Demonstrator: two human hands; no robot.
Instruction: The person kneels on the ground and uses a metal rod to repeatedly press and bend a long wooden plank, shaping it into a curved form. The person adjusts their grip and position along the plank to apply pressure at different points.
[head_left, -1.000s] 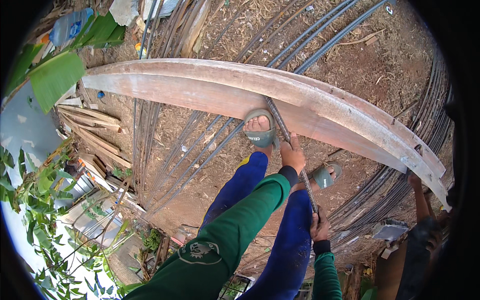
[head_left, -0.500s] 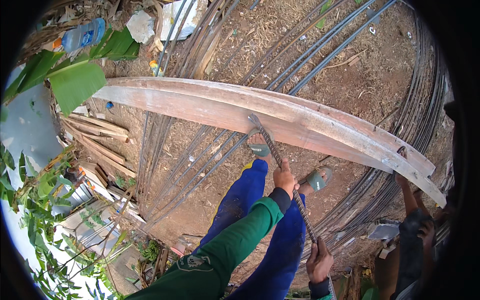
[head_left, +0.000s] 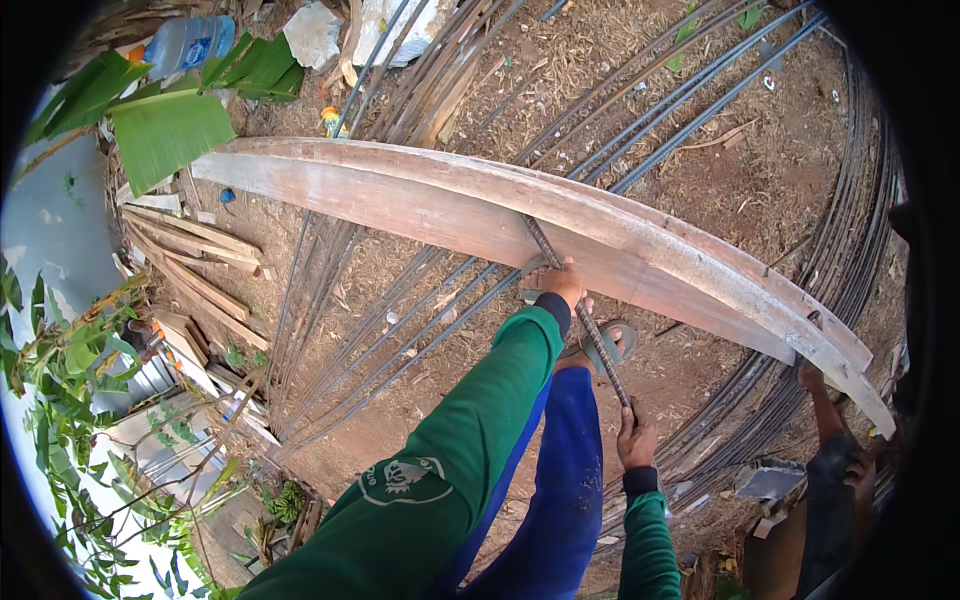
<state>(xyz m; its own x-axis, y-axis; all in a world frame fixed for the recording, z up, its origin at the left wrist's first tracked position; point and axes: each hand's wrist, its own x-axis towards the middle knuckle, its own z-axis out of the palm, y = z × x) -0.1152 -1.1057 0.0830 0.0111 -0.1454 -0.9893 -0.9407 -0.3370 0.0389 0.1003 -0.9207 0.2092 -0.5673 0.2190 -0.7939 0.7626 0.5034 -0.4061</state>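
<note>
Both my hands grip a long ribbed steel bar (head_left: 607, 352). My left hand (head_left: 563, 284) is closed round it nearer its far end, and my right hand (head_left: 637, 440) is closed round the near end. The bar slants away to a long wooden formwork of joined boards (head_left: 450, 205). Its far tip meets the seam below the upper board and is hidden there. At the formwork's right end, another person's hand (head_left: 811, 377) is against the board. My sandalled feet stand just on the near side of the boards.
Long steel rods (head_left: 430, 345) lie on the ground under and around the formwork. More dark rods (head_left: 730, 400) curve along the right. Loose timber strips (head_left: 200, 260), a banana leaf (head_left: 170, 135), a plastic bottle (head_left: 188, 45) and a pale stone block (head_left: 312, 35) lie at left.
My hands have moved the steel bar forward, away from me. Its tip, visible before against the board face, is now hidden at the seam. My right hand has come farther up into view.
</note>
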